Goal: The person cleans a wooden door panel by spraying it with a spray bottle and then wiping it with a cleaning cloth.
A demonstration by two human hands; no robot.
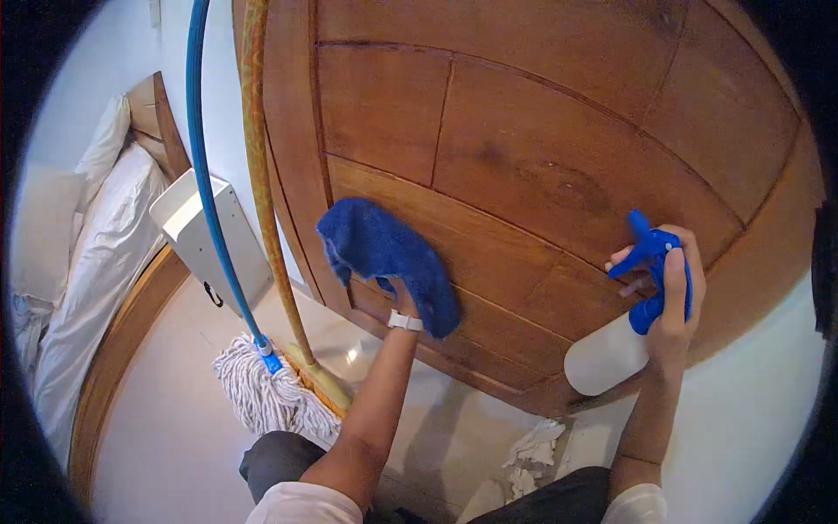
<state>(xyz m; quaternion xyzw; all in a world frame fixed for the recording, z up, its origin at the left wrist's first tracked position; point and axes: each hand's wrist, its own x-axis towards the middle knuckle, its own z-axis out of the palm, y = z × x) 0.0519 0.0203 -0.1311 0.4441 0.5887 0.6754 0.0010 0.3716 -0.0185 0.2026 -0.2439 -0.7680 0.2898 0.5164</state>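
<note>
A blue cloth (384, 249) lies against the lower part of a brown wooden door (515, 192), draped over my left hand (403, 297). Most of the fingers are hidden under the cloth; a white band circles that wrist. On the right, my right hand (681, 284) is wrapped round the blue trigger head of a spray bottle (607, 356). The bottle's body is whitish and tilts down to the left, in front of the door's lower right part. Its nozzle points up and to the left, towards the panels.
A string mop (262, 384) with a blue handle and a broom (319, 384) with a patterned handle lean at the left. Behind them stands a white box (214, 231) near a bed with white bedding (118, 214). Crumpled white scraps (535, 444) lie on the floor.
</note>
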